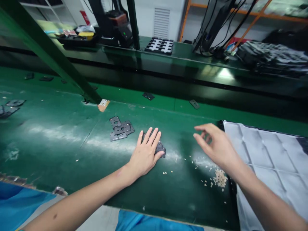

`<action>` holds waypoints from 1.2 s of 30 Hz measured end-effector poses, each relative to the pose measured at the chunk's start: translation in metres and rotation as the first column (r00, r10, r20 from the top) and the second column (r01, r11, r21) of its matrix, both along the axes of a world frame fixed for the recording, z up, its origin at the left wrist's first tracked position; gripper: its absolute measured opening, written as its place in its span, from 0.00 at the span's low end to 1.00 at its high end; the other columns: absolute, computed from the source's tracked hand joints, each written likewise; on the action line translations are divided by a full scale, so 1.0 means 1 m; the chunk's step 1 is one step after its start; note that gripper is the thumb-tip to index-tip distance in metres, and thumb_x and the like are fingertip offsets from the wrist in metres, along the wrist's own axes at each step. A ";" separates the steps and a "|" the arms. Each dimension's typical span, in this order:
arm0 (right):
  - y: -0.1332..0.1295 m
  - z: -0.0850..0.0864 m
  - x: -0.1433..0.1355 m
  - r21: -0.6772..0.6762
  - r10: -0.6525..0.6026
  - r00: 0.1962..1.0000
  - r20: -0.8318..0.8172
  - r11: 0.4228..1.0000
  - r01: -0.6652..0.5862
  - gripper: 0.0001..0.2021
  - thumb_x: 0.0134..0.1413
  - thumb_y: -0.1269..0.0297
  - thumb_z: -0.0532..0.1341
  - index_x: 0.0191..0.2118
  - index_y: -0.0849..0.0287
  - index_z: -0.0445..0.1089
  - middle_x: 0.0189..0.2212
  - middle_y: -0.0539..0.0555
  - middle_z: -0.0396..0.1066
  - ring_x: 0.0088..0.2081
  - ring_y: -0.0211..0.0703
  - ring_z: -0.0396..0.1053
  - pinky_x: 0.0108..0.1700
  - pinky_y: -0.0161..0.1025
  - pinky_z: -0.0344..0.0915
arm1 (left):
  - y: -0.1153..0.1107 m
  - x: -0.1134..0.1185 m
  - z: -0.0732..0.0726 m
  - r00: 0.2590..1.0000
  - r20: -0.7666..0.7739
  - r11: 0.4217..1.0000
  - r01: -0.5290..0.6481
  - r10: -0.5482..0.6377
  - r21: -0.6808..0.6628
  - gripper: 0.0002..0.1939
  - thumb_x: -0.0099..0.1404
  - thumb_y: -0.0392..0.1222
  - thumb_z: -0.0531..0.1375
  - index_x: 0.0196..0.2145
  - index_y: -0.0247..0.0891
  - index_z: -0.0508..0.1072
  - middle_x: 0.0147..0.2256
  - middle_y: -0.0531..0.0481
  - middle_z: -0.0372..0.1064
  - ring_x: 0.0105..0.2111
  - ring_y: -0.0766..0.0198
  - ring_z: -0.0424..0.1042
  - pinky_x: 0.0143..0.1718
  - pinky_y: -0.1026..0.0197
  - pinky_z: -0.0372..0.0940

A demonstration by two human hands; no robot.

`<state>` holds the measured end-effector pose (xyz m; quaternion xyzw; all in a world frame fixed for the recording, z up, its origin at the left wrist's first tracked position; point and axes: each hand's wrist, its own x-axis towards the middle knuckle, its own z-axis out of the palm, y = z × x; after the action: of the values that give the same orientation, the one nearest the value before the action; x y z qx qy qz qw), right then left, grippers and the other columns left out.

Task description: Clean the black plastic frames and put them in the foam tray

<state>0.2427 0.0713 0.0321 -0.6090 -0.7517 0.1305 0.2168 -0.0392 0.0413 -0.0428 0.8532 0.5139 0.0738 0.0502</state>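
Observation:
My left hand [144, 154] lies flat with its fingers stretched out over a black plastic part [160, 149], most of which is hidden beneath the palm and fingers. Further left, several similar flat black parts [122, 128] overlap in a loose pile. In the air above the table, my right hand [214, 144] is slightly blurred, its thumb and forefinger apart and its other fingers curled; nothing shows between them. Below that hand is a small heap of tiny beige pieces [220, 178], with more scattered around it.
A tray with pale grey compartments [262, 150] stands on the green table [96, 166] at right. A slanting green post [60, 64] meets the table at left. Black parts [148, 96] lie along a lower green strip. Behind it, a raised ledge holds a black-and-white tray [159, 45].

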 end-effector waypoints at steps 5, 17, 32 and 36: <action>0.121 -0.024 0.032 0.012 -0.268 0.950 0.160 0.963 0.270 0.16 0.64 0.64 0.64 0.54 0.65 0.75 0.50 0.68 0.75 0.48 0.59 0.75 0.56 0.54 0.70 | -0.004 -0.008 -0.010 1.000 -0.012 0.999 -0.019 0.019 0.044 0.35 0.78 0.49 0.54 0.75 0.30 0.55 0.76 0.37 0.49 0.75 0.41 0.48 0.73 0.33 0.50; 0.202 -0.056 0.044 -0.192 -0.385 0.873 0.299 0.872 0.451 0.17 0.69 0.59 0.67 0.59 0.60 0.72 0.58 0.59 0.73 0.55 0.53 0.75 0.55 0.56 0.75 | -0.009 -0.015 -0.013 0.999 0.047 0.994 0.013 -0.019 0.111 0.41 0.79 0.50 0.52 0.78 0.34 0.37 0.76 0.33 0.48 0.76 0.43 0.48 0.72 0.33 0.53; 0.034 0.010 0.047 -0.170 -0.132 0.967 -0.218 0.981 0.096 0.17 0.71 0.48 0.59 0.44 0.58 0.72 0.25 0.53 0.78 0.24 0.43 0.76 0.30 0.37 0.69 | -0.099 0.013 -0.006 0.917 0.055 0.915 0.398 -0.395 -0.066 0.50 0.73 0.64 0.59 0.75 0.23 0.49 0.75 0.29 0.43 0.76 0.41 0.44 0.75 0.43 0.51; -0.019 0.017 0.040 -0.148 -0.095 0.898 -0.429 0.988 0.034 0.23 0.67 0.39 0.61 0.44 0.57 0.74 0.25 0.53 0.77 0.22 0.41 0.73 0.27 0.36 0.68 | -0.091 0.048 -0.012 0.928 0.082 0.920 0.372 -0.365 -0.120 0.51 0.73 0.68 0.55 0.76 0.24 0.48 0.77 0.29 0.36 0.77 0.40 0.38 0.76 0.42 0.45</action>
<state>0.2831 0.0523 0.0492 -0.6026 -0.6530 0.3069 0.3409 0.0089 -0.0496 -0.0544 0.9268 0.3463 0.0535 0.1349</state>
